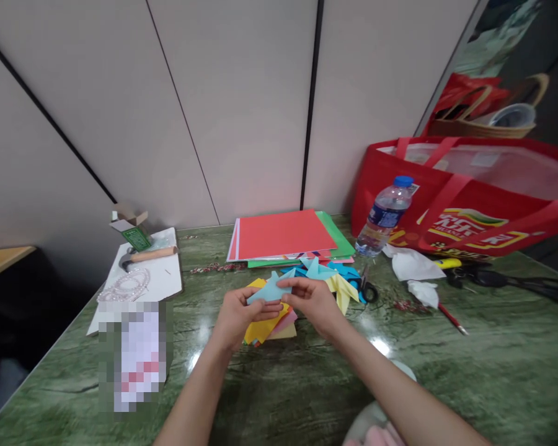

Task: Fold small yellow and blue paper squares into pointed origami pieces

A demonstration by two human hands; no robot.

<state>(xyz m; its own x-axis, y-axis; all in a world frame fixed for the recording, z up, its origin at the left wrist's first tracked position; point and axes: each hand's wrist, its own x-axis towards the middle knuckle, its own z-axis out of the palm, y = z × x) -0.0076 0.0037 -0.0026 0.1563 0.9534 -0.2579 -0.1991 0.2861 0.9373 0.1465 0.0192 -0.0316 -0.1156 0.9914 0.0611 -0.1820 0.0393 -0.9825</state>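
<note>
Between my two hands is a light blue folded origami paper [270,290] with pointed tips. My left hand [242,313] grips its left side, thumb in front. On its right side, the fingers of my right hand [314,300] pinch the paper. Beneath my hands lies a pile of yellow, pink and tan paper [263,328], partly hidden. Just behind my right hand sit another light blue folded piece [317,270], a pale yellow folded piece [343,291] and darker blue folded paper [346,271]. Black-handled scissors [368,290] rest at their right.
Coloured sheets [283,235] are stacked by the wall. A water bottle [385,217] stands before a red bag [483,204]. A hammer [151,255], bead strand [125,286] and small green box [134,232] are on a white board [167,282]. A red pencil [452,317] lies right on the green table [502,371].
</note>
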